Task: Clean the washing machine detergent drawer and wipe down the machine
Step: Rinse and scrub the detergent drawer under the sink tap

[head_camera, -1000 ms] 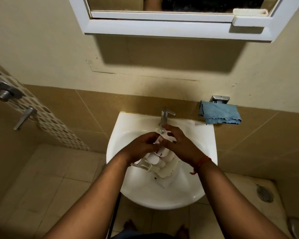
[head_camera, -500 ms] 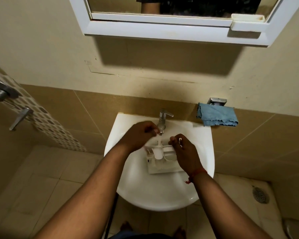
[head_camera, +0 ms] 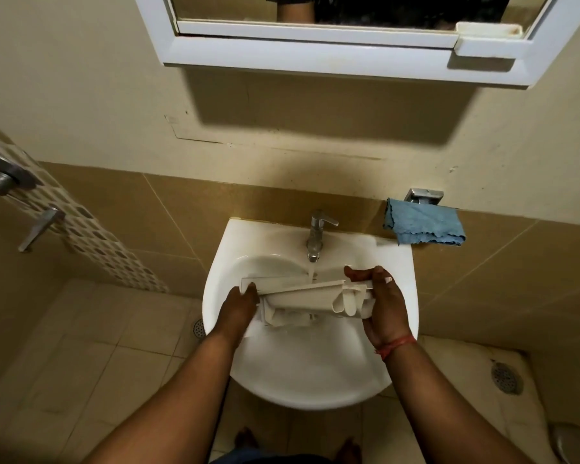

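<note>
A white plastic detergent drawer, long and compartmented, is held crosswise over the bowl of a white ceramic washbasin, just below a chrome tap from which a thin stream of water is seen falling onto the drawer's upper edge. The drawer's front end is gripped by the left hand, whose fingers are curled round it; the far end, with its siphon insert, is clasped by the right hand, thumb over the top and fingers wrapped beneath. A blue cloth is draped from a metal holder on the tiled wall, well apart from the hands.

The rinsing step is judged to be under way. A slip is the main risk: wet, smooth plastic could be lost from either grip and dropped against the ceramic, where thin tabs could be cracked. Water could also be deflected off the tilted drawer and splashed beyond the basin rim onto the floor.
</note>
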Motion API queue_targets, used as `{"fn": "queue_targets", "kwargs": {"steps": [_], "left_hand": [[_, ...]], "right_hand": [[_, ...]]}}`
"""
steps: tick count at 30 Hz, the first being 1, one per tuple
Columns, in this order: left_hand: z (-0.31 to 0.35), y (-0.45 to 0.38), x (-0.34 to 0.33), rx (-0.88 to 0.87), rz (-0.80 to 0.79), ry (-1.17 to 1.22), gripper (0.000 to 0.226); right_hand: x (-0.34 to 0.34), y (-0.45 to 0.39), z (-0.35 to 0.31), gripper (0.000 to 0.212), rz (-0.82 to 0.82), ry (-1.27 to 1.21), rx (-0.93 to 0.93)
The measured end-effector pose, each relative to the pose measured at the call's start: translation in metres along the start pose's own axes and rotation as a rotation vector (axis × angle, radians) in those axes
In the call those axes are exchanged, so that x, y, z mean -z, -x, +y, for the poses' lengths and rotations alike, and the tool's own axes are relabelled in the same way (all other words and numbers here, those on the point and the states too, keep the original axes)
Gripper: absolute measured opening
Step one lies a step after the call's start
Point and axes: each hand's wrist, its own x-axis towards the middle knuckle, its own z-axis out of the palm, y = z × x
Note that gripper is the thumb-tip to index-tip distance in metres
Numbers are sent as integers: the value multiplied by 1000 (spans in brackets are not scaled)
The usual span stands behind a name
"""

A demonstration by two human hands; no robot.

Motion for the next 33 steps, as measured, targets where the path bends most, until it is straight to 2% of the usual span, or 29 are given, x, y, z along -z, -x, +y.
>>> {"fn": "queue_targets", "kwargs": {"steps": [3,6,9,11,13,16,18,22,26,28,30,33], "left_hand": [[6,-3,5,-130,125,-77,34],[9,-1,7,-234,177,-39,32],[11,8,4,-322,209,-10,27],[13,14,-1,-390,236,-18,22],[16,18,-4,-458,291,-54,19],[17,19,-6,-543,383,-127,16],[17,20,-8,-564,397,-136,15],[15,22,-11,-548,375,-108,14],[9,19,-8,-487,335,-120,17],[7,18,-4,-484,344,-153,17],[10,16,1,-463,347,-150,15],[22,11,9,-353,257,-53,20]], "right_hand": [[5,-3,0,33,-43,-91,-40],[20,-7,-1,29,-54,-18,-163],[28,-6,2,24,68,144,-331],[30,-8,6,26,193,256,-365],[29,-11,7,29,246,333,-398],[22,-12,2,28,276,204,-614],[18,-14,-2,29,237,211,-693],[12,-20,-1,29,215,380,-620],[11,-18,-1,48,148,487,-534],[13,-15,-3,50,115,430,-507],[16,-11,-6,37,55,335,-487],[27,-6,-9,38,-87,263,-395]]}}
